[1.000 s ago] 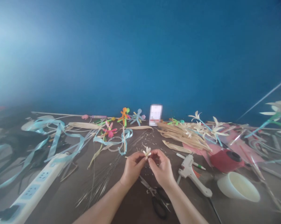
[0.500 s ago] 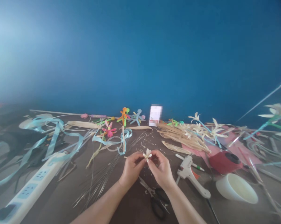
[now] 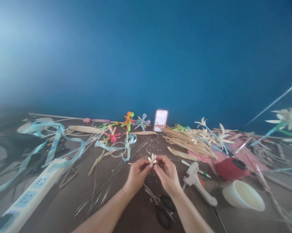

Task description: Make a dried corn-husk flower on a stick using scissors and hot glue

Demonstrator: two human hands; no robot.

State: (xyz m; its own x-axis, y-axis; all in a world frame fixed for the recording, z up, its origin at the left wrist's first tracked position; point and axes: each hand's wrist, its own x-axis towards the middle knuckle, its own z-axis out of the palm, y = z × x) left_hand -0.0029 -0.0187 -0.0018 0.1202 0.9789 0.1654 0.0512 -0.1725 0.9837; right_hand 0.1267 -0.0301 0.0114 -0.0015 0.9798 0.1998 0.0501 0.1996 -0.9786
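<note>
Between my two hands, over the middle of the dark table, is a small cream-white flower (image 3: 152, 159) with narrow petals pointing up. My left hand (image 3: 139, 173) pinches it low on its left side with thumb and fingertips. From the right, my right hand (image 3: 167, 172) is closed on the same flower, thumb and index at its base. The fingers hide the flower's lower end. Black-handled scissors (image 3: 163, 216) lie on the table below my hands, partly behind my right wrist. Small pale scraps are scattered on the table beyond the flower.
Right of my hands lie a white glue gun (image 3: 194, 176), a white cup (image 3: 243, 195) and a red object (image 3: 232, 168). Dried husks (image 3: 189, 142) spread behind. To the left are thin wires (image 3: 104, 187), blue ribbon (image 3: 55, 142) and a power strip (image 3: 36, 191). A blue wall stands behind.
The whole view has shifted slightly, with objects on the right appearing a little further left. Both hands keep their hold on the flower, which has turned or tipped slightly.
</note>
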